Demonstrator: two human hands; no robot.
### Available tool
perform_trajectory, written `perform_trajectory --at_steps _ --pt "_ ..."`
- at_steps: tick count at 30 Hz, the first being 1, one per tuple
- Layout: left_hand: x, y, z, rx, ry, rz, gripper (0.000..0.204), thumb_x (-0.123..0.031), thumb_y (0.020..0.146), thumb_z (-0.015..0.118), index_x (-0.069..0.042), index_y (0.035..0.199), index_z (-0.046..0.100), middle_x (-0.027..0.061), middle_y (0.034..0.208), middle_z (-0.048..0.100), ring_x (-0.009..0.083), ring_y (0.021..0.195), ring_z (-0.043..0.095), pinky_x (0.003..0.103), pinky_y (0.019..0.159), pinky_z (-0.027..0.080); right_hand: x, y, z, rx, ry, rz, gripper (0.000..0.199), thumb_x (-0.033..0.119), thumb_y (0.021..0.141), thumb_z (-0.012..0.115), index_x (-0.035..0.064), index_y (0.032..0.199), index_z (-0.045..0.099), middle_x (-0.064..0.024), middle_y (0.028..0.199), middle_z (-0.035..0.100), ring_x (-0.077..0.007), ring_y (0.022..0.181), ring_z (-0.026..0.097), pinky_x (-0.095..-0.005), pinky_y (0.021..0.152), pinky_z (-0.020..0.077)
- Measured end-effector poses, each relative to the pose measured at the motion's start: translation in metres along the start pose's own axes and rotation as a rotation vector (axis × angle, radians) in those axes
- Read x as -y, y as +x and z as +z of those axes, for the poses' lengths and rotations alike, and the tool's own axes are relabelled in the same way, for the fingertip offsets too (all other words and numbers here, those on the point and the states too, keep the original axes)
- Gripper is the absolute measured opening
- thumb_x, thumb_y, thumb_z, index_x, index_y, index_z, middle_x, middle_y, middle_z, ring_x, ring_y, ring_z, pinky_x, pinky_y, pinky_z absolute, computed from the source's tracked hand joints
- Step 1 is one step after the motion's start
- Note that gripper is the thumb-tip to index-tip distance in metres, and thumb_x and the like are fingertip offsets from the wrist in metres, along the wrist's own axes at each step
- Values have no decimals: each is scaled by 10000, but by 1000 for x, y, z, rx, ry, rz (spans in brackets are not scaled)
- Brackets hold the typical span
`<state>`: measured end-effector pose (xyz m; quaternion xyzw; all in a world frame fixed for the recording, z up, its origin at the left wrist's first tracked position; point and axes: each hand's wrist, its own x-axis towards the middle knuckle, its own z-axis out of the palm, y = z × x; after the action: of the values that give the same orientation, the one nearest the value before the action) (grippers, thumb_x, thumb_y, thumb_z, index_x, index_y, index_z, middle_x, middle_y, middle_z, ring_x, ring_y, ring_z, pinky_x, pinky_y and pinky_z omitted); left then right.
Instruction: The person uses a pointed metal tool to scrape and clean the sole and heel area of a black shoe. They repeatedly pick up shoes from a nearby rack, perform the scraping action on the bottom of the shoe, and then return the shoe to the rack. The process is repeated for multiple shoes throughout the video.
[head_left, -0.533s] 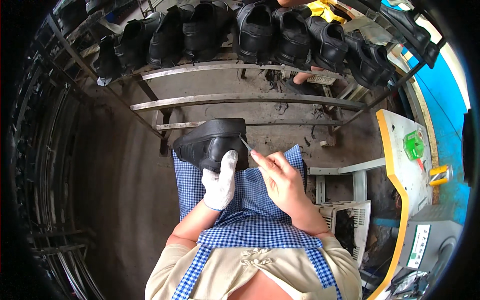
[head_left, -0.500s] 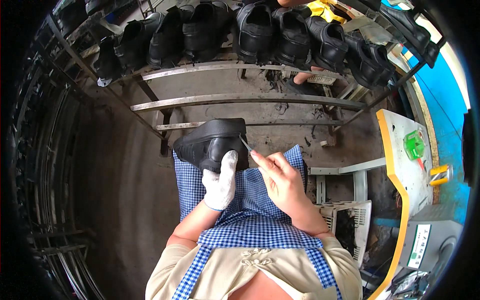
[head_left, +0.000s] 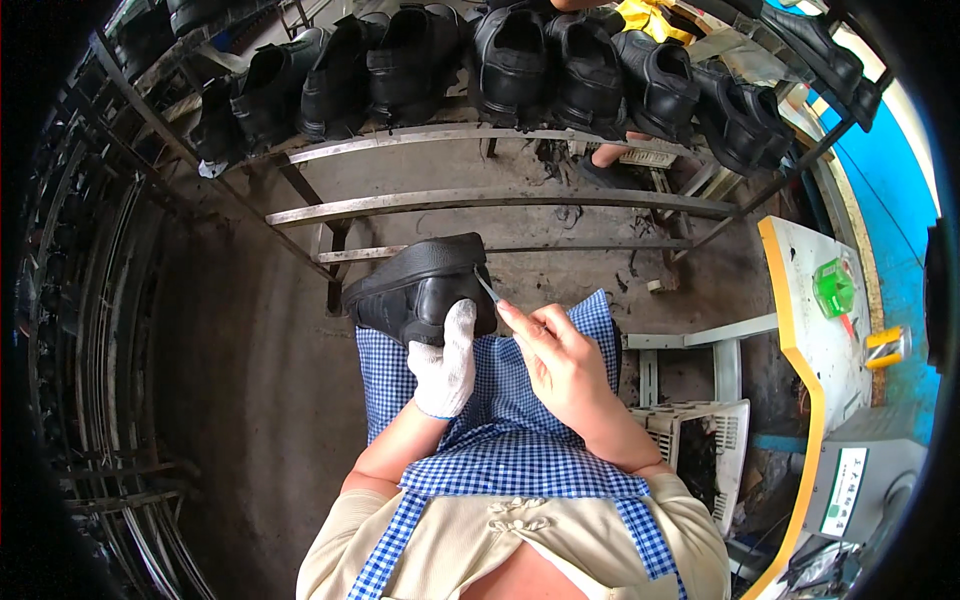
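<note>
A black shoe is held sole-up and tilted above my lap, its heel end toward the right. My left hand, in a white knit glove, grips it from below with the thumb along its side. My bare right hand is closed around a slim tool with a narrow metal blade, probably a small knife. The blade's tip meets the edge between the sole and the upper near the heel. Most of the tool's handle is hidden inside my fingers.
Several black shoes stand along a metal rack ahead. At right is a white table with a yellow edge, bearing a green container and a yellow tape roll. A white plastic crate sits below. Another person's foot shows behind the rack.
The shoe has tipped slightly and shifted a little left in the picture. The blade stays at its edge, my right hand moving slightly with it. Both grips are unchanged.
</note>
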<state>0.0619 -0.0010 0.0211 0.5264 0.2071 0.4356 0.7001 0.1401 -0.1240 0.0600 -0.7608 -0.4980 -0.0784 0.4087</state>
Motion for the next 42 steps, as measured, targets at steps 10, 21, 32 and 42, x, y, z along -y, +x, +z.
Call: perform_trajectory --at_steps 10,21,32,42 --pt "-2 7 8 61 34 -22 295 -81 948 633 -9 1233 609 86 1168 656 172 1055 618 313 923 497 -10 11 24 -63 69 29 591 9 841 670 184 1392 552 -86 843 510 -218 623 606 -363 547 533" --pt "-13 3 0 277 -134 -357 377 -204 977 610 -29 1305 548 56 1157 641 141 1021 613 278 847 502 -41 31 1 -112 234 54 387 81 854 721 106 1234 659 -68 826 624 -171 582 582 -285 529 486" --pt "-26 16 -10 437 21 -470 328 -205 974 601 -31 1252 592 47 1067 661 127 887 631 254 731 511 -53 57 -38 89 -416 -761 282 130 749 671 51 1018 700 -30 948 648 -114 653 596 -259 525 512" --pt "-24 12 -6 357 -160 -604 346 -286 954 638 -26 1180 608 35 990 653 107 835 595 257 716 482 -60 61 -41 218 -146 -385 319 84 668 762 39 957 636 -29 828 594 -178 577 617 -282 494 506"
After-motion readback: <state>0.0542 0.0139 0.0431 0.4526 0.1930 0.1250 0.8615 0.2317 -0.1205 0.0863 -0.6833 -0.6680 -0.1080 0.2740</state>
